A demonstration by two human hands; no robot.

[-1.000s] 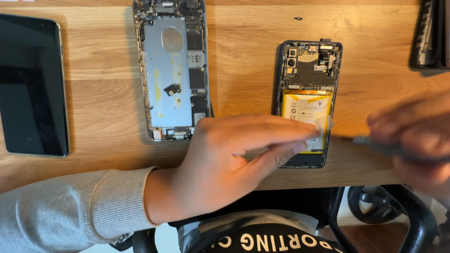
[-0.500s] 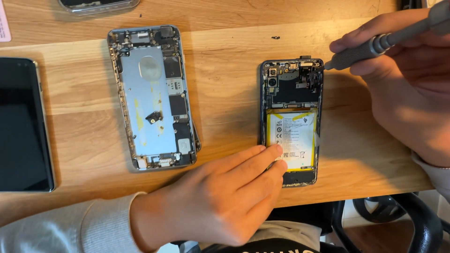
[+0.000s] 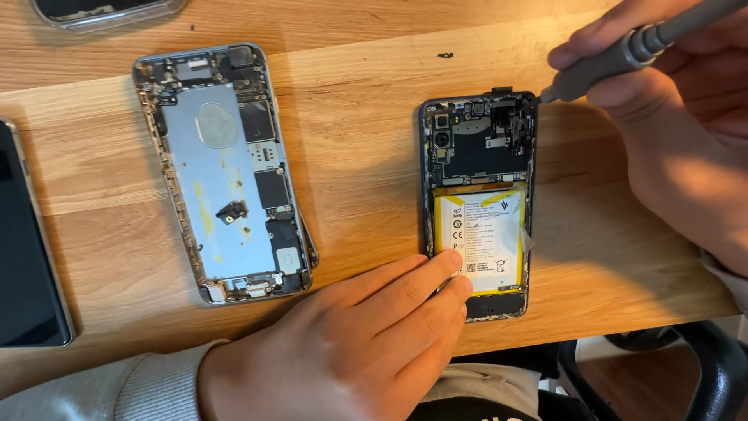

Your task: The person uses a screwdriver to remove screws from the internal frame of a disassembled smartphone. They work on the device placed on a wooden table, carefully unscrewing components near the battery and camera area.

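An opened dark phone [image 3: 477, 148] lies on the wooden desk [image 3: 358, 156], its circuit board at the top and a white and yellow battery [image 3: 485, 238] below. My left hand [image 3: 366, 335] rests flat at the desk's front edge, fingertips pressing the phone's lower left corner and the battery's edge. My right hand [image 3: 686, 132] grips a grey screwdriver [image 3: 623, 51], with the tip at the phone's top right corner. A second opened phone [image 3: 222, 171] with a silver metal plate lies to the left, untouched.
A dark tablet or screen [image 3: 27, 249] lies at the desk's left edge. Part of a clear-cased device [image 3: 109, 9] shows at the top left. A tiny dark screw or part [image 3: 446, 56] sits on the wood above the dark phone. A black chair [image 3: 686, 366] stands below right.
My right hand rose with the screwdriver from the phone's lower right to its top right corner. My left hand stayed on the phone's lower left. The view shifted slightly.
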